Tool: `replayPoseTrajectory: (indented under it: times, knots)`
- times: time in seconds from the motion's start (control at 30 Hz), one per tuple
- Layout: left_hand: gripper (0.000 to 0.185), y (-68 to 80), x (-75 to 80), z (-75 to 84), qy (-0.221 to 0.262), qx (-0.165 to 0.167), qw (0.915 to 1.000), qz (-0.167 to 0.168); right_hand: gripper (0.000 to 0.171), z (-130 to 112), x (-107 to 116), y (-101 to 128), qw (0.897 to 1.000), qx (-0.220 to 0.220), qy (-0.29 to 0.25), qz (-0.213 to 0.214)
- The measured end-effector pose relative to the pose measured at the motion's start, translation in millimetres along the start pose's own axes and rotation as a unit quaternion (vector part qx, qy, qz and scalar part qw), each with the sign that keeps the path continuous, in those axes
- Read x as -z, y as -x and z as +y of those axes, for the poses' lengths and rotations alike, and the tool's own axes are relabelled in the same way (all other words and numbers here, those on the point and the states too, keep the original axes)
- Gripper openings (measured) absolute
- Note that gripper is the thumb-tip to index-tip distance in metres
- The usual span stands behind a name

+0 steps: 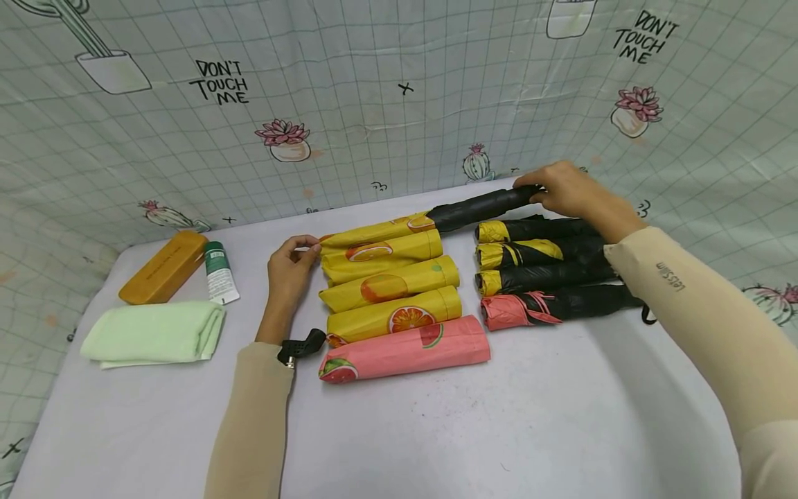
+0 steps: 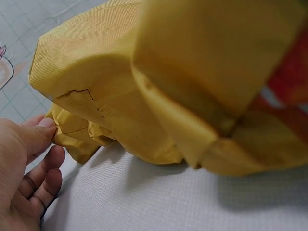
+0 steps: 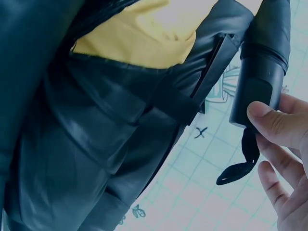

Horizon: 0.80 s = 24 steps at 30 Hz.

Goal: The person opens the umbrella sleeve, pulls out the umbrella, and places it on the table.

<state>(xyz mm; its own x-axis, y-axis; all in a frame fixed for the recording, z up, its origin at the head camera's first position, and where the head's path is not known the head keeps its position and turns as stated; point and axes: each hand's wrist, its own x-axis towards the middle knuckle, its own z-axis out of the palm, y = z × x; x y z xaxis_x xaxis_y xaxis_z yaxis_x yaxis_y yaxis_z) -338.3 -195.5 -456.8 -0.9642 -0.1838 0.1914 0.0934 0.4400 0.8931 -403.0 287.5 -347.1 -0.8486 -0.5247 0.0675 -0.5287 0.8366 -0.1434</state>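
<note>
At the back of the table, a black folding umbrella [image 1: 483, 208] lies partly inside a yellow fruit-print sleeve [image 1: 380, 231]. My right hand [image 1: 566, 188] holds the umbrella by its handle [image 3: 260, 89], thumb against its side, and a black wrist strap [image 3: 245, 163] dangles from the end. With thumb and fingertips, my left hand [image 1: 291, 267] pinches the far left end of that same sleeve, whose gathered corner [image 2: 77, 130] shows in the left wrist view. Three more yellow sleeves [image 1: 393, 283] and a pink watermelon-print sleeve [image 1: 408, 350] lie in a row just in front.
Under my right forearm lie three black-and-yellow folded umbrellas [image 1: 536, 277] and a pink-and-black one [image 1: 561, 305]. To the left are a brown case [image 1: 165, 269], a green-capped tube [image 1: 219, 272] and a folded pale green towel [image 1: 152, 333]. A printed curtain [image 1: 361, 104] hangs behind the table.
</note>
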Motion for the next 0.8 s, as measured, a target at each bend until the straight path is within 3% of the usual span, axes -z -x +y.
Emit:
replayPoseTrajectory:
  times: [0.8]
  knots:
    - [0.023, 0.1, -0.9, 1.0, -0.007, 0.008, 0.9999, -0.004, 0.035, 22, 12, 16, 0.999, 0.016, 0.030, 0.038]
